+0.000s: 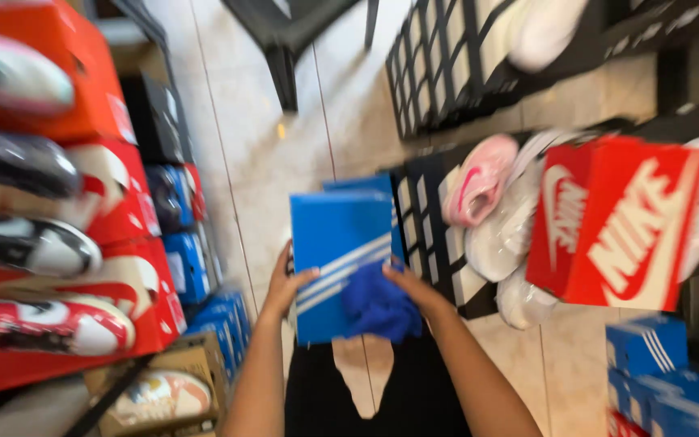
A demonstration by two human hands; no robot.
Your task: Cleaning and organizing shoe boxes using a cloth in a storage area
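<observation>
Blue shoebox held up, cloth against its front

At centre frame the left hand (pixel 285 283) grips the left edge of a blue shoebox (pixel 340 259) with white stripes, and the right hand (pixel 416 290) presses a blue cloth (pixel 378 307) to its lower right. The wiping looks midway. Red and orange boxes (pixel 115 202) stack at left; a red box (pixel 616 220) sits at right; blue boxes (pixel 649 344) lie lower right

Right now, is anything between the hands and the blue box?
Nothing visible. The left hand grips the blue box by its left edge. The right hand presses a blue cloth against its front, so the cloth lies between them.
</observation>
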